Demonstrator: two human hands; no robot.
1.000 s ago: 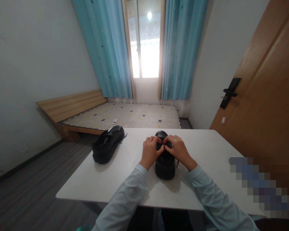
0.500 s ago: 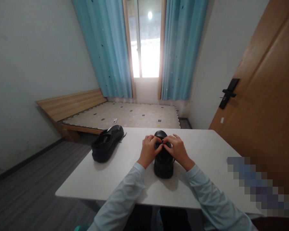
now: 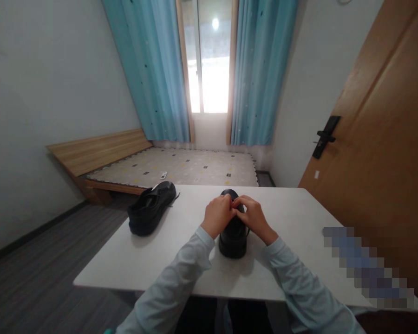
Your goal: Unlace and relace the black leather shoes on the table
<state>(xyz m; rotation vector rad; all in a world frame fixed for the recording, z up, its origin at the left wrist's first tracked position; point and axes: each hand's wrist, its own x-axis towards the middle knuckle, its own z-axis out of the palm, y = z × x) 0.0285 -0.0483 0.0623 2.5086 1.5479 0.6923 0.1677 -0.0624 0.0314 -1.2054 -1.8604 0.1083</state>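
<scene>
A black lace-up shoe (image 3: pixel 232 243) stands on the white table in front of me, heel towards me and toe towards the window. Over its lacing, my left hand (image 3: pixel 218 214) is closed in a pinch on the shoelace, its knuckles turned up. My right hand (image 3: pixel 253 216) pinches from the other side, and the fingertips of both hands meet. Most of the lace is hidden behind the fingers. The matching black shoe (image 3: pixel 149 211) rests near the table's left edge, its loose lace end sticking out to the right.
The white table (image 3: pixel 292 218) spans the space before me. Beyond it is a bed (image 3: pixel 209 162) with a small white object (image 3: pixel 163 175) on it. A blurred-out patch (image 3: pixel 365 266) covers the table's right side. A wooden door (image 3: pixel 376 125) stands at the right.
My left hand has turned over, its knuckles now covering the fingertips, and has moved slightly right across the shoe. The right hand stays pinched beside it. The whole view has shifted slightly.
</scene>
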